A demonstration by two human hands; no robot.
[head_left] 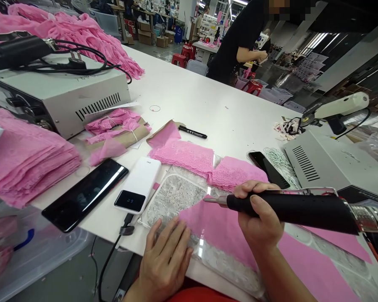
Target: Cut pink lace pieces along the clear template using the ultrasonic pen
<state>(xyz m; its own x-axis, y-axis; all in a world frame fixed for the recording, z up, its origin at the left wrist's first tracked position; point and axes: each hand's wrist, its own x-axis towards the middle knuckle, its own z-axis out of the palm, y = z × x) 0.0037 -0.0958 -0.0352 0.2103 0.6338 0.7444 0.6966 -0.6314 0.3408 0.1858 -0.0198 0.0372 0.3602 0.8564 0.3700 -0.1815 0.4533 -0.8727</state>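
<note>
White table point(192, 100): spans the view. Pink fabric sheet point(220, 230): flat on the clear-covered plates point(173, 195) at the near edge; work on it appears under way, no finished result discernible. Two lace stacks point(185, 157) point(239, 171): just beyond the sheet; cannot tell whether processed or waiting. Black handheld tool point(296, 209): metal tip point(213, 201) at the sheet's far edge, contact uncertain. Right hand point(261, 222): wrapped round the tool. Left hand point(168, 256): grasping nothing, fingers spread flat at the sheet's left end.
</note>
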